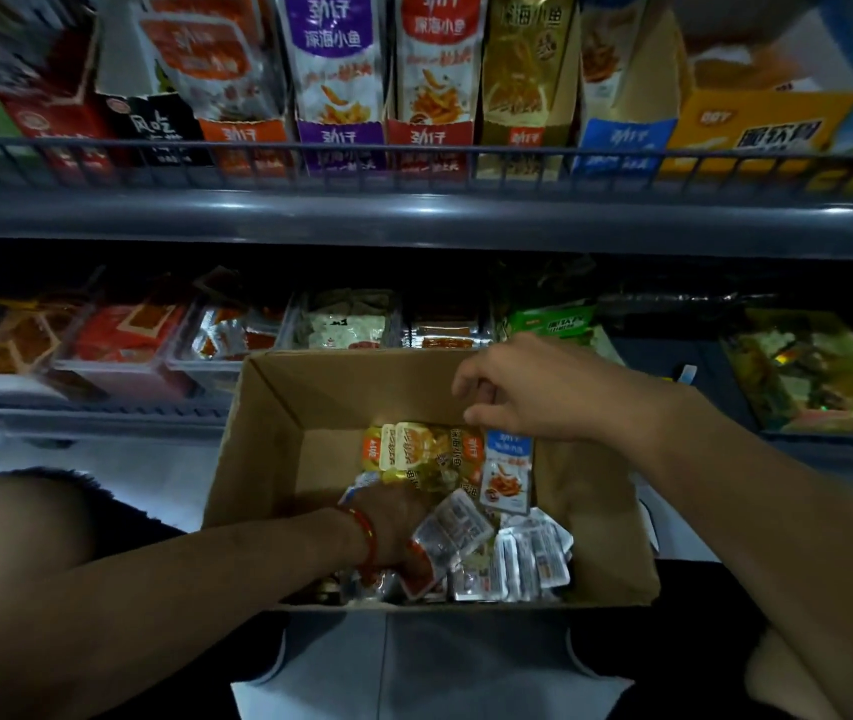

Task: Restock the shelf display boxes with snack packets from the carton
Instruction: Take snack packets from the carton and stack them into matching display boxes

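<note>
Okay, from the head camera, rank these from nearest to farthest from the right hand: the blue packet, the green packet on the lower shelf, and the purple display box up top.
1. The blue packet: pinched in the right hand, hanging over the carton.
2. The green packet: lower shelf, just behind the hand.
3. The purple display box: upper shelf, far above and to the left.

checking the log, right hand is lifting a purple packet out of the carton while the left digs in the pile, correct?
Not quite: the packet pinched by the right hand is blue, not purple, as the head view shows. The rest holds: it hangs over the carton while the left hand digs in the pile.
</note>
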`<control>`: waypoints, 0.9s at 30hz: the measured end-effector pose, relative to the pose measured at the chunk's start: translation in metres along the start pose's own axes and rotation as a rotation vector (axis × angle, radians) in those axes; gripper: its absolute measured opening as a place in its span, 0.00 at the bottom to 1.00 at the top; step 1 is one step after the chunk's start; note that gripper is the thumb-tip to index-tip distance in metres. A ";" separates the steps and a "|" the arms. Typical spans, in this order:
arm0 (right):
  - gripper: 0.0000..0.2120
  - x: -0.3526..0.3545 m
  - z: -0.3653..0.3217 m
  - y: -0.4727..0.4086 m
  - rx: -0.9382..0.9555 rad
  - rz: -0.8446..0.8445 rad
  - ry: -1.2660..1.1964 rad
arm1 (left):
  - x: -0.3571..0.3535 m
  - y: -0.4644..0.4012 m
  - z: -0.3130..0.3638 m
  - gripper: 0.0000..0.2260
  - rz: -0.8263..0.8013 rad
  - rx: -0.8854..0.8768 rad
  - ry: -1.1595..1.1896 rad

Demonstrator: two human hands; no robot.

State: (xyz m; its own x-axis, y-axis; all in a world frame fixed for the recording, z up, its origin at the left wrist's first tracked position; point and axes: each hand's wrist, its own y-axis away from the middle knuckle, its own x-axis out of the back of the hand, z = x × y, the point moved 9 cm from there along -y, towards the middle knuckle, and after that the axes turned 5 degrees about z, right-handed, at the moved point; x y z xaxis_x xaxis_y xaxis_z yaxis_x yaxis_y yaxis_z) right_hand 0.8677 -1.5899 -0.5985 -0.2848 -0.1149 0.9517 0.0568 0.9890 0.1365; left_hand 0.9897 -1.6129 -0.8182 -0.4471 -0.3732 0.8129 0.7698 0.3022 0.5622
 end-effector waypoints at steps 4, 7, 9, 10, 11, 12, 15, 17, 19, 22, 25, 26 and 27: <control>0.15 0.001 0.008 0.004 -0.018 0.003 -0.019 | 0.016 -0.002 0.007 0.25 -0.040 0.018 0.053; 0.15 0.002 0.014 0.008 -0.036 -0.010 -0.045 | 0.056 -0.001 0.006 0.07 -0.002 -0.007 0.266; 0.15 0.002 0.016 0.009 -0.038 -0.021 -0.059 | 0.085 0.011 0.007 0.08 -0.010 -0.031 0.476; 0.16 0.000 0.015 0.009 -0.037 -0.032 -0.065 | 0.103 0.019 0.008 0.07 0.019 -0.040 0.571; 0.16 -0.004 0.013 0.008 -0.036 -0.049 -0.070 | 0.122 0.029 0.008 0.07 0.071 -0.052 0.653; 0.15 -0.007 0.011 0.007 -0.035 -0.064 -0.079 | 0.142 0.039 0.008 0.08 0.136 -0.071 0.732; 0.09 -0.009 0.002 0.003 -0.042 -0.047 -0.180 | 0.185 0.065 -0.001 0.08 0.321 -0.104 0.968; 0.09 0.003 -0.002 0.000 -0.058 0.041 -0.293 | 0.200 0.077 -0.011 0.09 0.401 -0.114 1.099; 0.08 0.016 -0.002 -0.002 -0.090 0.136 -0.432 | 0.214 0.087 -0.024 0.14 0.494 -0.106 1.258; 0.06 0.026 -0.001 -0.001 -0.186 0.210 -0.665 | 0.223 0.099 -0.039 0.19 0.537 -0.091 1.401; 0.07 0.025 -0.005 -0.001 -0.240 0.221 -0.792 | 0.223 0.106 -0.047 0.12 0.566 -0.049 1.387; 0.08 0.025 -0.008 -0.002 -0.237 0.225 -0.831 | 0.224 0.108 -0.049 0.11 0.583 -0.039 1.389; 0.08 0.027 -0.011 -0.002 -0.222 0.244 -0.868 | 0.226 0.110 -0.051 0.10 0.593 -0.040 1.406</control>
State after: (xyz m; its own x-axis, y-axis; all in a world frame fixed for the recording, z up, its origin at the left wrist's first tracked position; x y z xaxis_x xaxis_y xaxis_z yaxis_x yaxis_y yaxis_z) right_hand 0.8705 -1.5964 -0.5699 -0.8523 0.2926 0.4335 0.3660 0.9258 0.0947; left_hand 0.9967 -1.7087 -0.5802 0.6847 -0.7219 0.1001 0.6981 0.6891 0.1943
